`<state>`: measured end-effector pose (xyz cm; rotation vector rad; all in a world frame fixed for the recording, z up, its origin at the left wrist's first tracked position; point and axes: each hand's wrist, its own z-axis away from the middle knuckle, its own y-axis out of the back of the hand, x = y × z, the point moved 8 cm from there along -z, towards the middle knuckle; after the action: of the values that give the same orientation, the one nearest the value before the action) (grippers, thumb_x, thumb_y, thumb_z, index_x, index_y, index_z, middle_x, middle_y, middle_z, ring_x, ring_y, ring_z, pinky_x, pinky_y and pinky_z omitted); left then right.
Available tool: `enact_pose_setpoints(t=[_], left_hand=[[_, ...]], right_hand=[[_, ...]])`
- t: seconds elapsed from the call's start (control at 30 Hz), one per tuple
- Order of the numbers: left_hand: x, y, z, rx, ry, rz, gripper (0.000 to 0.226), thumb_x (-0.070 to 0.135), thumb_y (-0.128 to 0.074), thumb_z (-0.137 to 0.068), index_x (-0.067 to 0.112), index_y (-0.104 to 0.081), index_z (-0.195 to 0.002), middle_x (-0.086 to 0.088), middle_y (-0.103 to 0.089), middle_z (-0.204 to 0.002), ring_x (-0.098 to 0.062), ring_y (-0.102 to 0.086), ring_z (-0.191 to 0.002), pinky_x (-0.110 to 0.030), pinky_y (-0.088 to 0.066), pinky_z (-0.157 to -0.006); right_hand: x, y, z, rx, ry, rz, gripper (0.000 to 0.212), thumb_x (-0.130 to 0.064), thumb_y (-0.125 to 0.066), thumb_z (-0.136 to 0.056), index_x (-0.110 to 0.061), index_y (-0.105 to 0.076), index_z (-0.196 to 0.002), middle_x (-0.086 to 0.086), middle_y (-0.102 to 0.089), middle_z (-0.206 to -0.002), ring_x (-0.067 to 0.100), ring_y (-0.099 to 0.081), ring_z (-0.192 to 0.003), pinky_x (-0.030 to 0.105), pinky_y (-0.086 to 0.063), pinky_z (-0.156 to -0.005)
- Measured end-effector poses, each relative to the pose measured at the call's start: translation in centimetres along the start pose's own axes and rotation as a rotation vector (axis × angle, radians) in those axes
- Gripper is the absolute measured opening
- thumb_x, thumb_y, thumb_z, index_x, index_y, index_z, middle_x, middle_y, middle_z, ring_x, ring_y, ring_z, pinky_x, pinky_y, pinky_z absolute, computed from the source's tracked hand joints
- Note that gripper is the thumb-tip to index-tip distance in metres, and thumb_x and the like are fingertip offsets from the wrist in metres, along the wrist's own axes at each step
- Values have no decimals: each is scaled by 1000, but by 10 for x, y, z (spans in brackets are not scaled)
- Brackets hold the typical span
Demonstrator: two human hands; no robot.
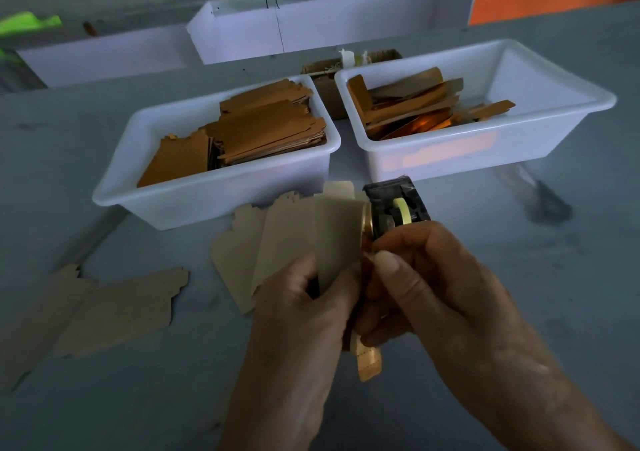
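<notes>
Two bare hands work a cardboard blank (337, 235) above a grey bench (519, 260), just below the middle of the view. The left hand (304, 308) has its grip closed round the blank's lower half, fingers curled behind the panel and thumb across the front. The right hand (436, 287) pinches the blank's right edge between thumb and forefinger. Whether a strip of tape lies under that thumb cannot be told.

A folded flap (369, 364) pokes out below the hands at 6 o'clock. A black tape dispenser (398, 201) with a yellow roll sits just beyond the fingertips at 12 o'clock.

The blank looks light and thin, stiff across its flat panels but ready to bend along its scored creases. It would likely dent or tear at the notched tabs if squeezed hard. The matt face should give dry fingers good purchase. The safest hold appears to be on the broad panels either side of a crease, with the thumb flat, keeping off the small end tabs.

More blanks (242, 260) fan out on the bench under the left hand, and others (114, 308) lie loose at 9 o'clock. A white tub (114, 194) of stacked brown pieces stands at 11 o'clock. A second tub (588, 93) stands at 1 o'clock, holding a looser heap.
</notes>
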<state>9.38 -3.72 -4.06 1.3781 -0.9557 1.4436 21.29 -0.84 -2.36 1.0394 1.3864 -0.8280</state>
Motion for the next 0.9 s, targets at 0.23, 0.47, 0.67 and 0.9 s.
enact_pose_setpoints(t=[0.23,0.47,0.67,0.9], left_hand=[[13,5,4,-124,-120,-179,26,43,-54,-79,26,-73,-85,-9,-70,-72,-23,-67,-68,-27,-51,-57],[6,-2,1,-342,2,-57,37,46,-64,-76,27,-72,-107,-5,-74,-99,-24,-68,-102,-56,-45,-97],[0,4,4,-148,83,46,31,40,-82,-61,23,-75,-86,-1,-74,-76,-9,-68,-66,-18,-49,-58],[-3,9,4,-55,71,85,33,41,-72,-53,20,-77,-79,-7,-75,-77,-17,-69,-69,-31,-55,-67]], right_hand=[[4,1,-5,-13,-89,30,20,-35,-67,-74,-33,-59,-92,-5,-71,-74,12,-69,-61,30,-58,-58],[2,11,-6,44,-114,157,43,-63,-56,-54,-33,-64,-84,-5,-66,-71,1,-59,-57,15,-49,-54],[11,4,-3,-9,-193,-26,34,-48,-69,-67,-17,-65,-81,21,-62,-78,37,-58,-69,51,-53,-71],[19,9,-3,46,-235,-38,24,-33,-70,-80,-11,-62,-82,30,-58,-82,49,-56,-79,66,-48,-80]])
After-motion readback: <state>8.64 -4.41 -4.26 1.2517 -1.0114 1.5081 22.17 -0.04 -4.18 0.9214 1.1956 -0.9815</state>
